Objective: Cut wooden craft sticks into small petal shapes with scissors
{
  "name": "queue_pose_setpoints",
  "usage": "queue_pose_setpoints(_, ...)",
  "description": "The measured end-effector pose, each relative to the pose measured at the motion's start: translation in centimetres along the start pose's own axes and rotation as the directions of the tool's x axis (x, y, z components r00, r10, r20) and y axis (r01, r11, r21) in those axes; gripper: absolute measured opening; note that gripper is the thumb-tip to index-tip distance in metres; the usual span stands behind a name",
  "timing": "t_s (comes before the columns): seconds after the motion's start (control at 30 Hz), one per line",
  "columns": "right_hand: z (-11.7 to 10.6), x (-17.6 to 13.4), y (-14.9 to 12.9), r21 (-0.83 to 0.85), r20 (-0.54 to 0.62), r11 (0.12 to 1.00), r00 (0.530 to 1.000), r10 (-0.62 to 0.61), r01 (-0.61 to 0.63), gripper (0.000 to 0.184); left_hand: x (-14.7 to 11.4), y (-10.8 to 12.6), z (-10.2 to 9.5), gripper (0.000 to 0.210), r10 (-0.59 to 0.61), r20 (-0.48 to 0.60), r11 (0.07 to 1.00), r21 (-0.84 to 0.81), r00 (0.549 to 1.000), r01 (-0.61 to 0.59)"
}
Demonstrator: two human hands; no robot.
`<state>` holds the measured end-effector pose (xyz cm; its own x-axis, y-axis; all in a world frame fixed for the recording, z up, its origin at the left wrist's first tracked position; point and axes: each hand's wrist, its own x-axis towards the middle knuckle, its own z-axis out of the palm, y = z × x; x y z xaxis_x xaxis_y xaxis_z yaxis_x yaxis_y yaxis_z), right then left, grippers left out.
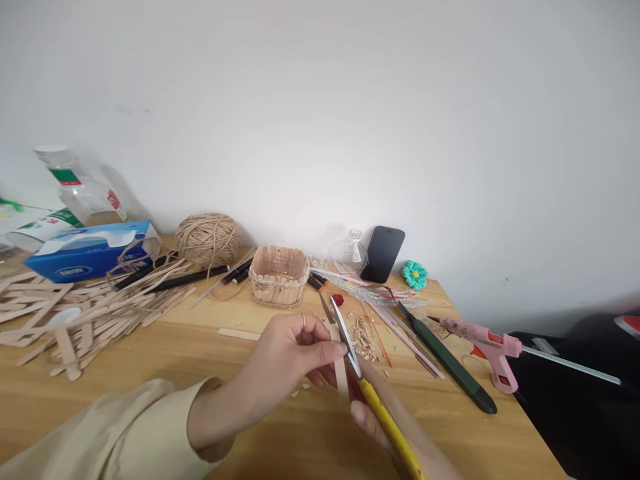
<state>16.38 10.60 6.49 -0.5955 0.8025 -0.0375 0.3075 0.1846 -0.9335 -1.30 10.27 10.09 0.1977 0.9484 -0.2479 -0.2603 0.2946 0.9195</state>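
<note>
Yellow-handled scissors (376, 408) near, right hand (369, 423) clamped on handles; left hand (295, 348) pinching wooden craft stick (342, 381); small wooden basket (278, 294) far.

The scissor handle (389, 425) is yellow, stick (341, 379) beige
</note>
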Motion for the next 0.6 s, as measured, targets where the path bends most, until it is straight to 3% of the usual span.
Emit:
queue_pose_setpoints(0.3,0.3,-0.3,-0.4,0.146,0.029,0.986,0.997,0.072,-0.075,0.049,0.0,0.3,0.1,0.024,-0.029,-0.001,0.999,-0.024,1.000,0.029)
queue_pose_setpoints(0.6,0.0,-0.1,-1.3,0.068,0.036,0.997,0.999,0.028,-0.030,0.054,-0.1,0.2,0.0,0.025,-0.015,0.010,1.000,-0.019,1.000,0.016)
